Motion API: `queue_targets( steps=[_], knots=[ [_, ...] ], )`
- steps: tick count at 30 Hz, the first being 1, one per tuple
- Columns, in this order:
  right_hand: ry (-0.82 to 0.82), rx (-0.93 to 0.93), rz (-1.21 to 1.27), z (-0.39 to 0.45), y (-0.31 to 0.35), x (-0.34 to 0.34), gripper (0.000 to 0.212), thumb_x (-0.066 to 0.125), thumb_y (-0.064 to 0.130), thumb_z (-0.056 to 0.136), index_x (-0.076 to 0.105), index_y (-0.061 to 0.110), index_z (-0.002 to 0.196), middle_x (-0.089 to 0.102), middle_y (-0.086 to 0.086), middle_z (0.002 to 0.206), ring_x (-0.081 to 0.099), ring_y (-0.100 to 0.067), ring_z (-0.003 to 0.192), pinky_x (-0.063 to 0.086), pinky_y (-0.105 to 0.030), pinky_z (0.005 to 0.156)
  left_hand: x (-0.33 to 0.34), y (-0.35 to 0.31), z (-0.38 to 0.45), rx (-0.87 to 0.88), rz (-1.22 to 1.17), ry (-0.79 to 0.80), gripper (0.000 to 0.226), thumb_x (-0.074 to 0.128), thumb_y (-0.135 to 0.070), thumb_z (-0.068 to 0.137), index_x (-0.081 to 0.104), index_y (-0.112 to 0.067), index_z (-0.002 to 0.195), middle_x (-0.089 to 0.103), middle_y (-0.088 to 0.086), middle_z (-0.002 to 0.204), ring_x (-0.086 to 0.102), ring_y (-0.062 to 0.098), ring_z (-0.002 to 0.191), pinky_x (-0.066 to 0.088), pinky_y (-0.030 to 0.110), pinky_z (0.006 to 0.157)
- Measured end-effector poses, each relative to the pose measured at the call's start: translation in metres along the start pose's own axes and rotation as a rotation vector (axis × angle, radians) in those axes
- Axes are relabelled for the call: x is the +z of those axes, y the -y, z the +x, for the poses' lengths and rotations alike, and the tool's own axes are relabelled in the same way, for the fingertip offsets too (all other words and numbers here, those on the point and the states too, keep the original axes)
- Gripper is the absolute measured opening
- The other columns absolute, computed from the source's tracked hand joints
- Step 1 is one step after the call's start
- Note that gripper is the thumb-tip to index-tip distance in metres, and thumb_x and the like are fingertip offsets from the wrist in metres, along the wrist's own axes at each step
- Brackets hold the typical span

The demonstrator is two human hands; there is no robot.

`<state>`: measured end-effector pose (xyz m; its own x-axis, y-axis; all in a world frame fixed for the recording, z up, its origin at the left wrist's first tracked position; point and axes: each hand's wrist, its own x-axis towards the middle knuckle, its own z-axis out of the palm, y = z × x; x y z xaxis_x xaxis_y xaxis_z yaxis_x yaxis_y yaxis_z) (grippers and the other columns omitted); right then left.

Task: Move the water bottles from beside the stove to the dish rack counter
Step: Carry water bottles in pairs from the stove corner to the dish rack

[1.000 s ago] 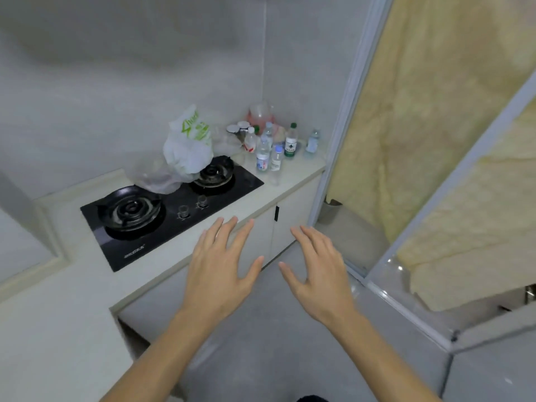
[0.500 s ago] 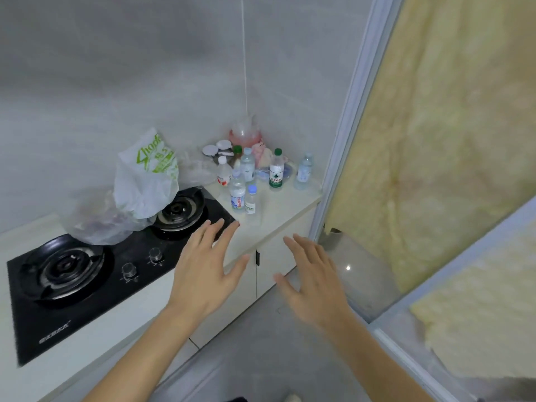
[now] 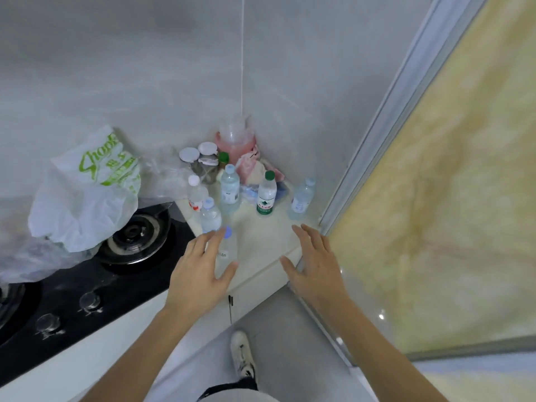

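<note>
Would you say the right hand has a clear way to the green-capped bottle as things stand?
Probably yes. The right hand is open above the counter edge, and the stretch of counter between it and the green-capped bottle looks bare. The clear bottle to its right stands apart from it.

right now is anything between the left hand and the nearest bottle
Nothing visible. The left hand is open right at the blue-capped bottle, fingers beside it. The right hand hovers open over the counter edge, with no bottle under it.

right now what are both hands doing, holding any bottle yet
Left hand: open, fingers spread around the nearest blue-capped bottle, not closed on it.
Right hand: open, empty, over the counter edge.
</note>
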<state>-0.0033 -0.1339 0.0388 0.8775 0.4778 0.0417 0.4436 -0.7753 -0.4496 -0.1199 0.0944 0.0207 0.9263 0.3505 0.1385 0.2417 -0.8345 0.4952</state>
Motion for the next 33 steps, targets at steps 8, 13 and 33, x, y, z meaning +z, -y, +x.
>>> queue_targets(
  steps=[8,13,33],
  knots=[
    [-0.008,0.082,-0.086,0.143,-0.072,0.004,0.077,0.076,0.034,0.092,0.041,0.008,0.155,0.045,-0.010,0.158,0.043,-0.036,0.140,0.041,-0.046,0.116,0.063,0.036,0.096,-0.018,-0.053,0.191,0.085,0.077,-0.039,0.089,0.035,-0.029,0.162,0.047,-0.007,0.150,0.050,0.019,0.132,0.055,0.039,0.099],
    [-0.015,0.096,-0.007,0.215,-0.107,0.028,0.086,0.083,0.026,0.086,0.037,0.010,0.157,0.043,-0.014,0.157,0.044,-0.040,0.139,0.044,-0.052,0.114,0.083,0.057,0.110,-0.071,-0.126,0.298,0.088,0.081,-0.028,0.088,0.031,-0.041,0.159,0.048,-0.015,0.126,0.055,0.012,0.111,0.059,0.039,0.090],
    [0.159,0.028,0.479,0.280,-0.178,0.082,0.064,0.094,0.023,0.069,0.052,0.029,0.117,0.065,0.009,0.110,0.066,-0.024,0.100,0.046,-0.031,0.081,0.134,0.028,0.081,-0.767,-0.559,-0.179,0.053,0.096,-0.017,0.073,0.064,-0.032,0.112,0.073,-0.012,0.105,0.068,0.007,0.092,0.055,0.032,0.080]
  ],
)
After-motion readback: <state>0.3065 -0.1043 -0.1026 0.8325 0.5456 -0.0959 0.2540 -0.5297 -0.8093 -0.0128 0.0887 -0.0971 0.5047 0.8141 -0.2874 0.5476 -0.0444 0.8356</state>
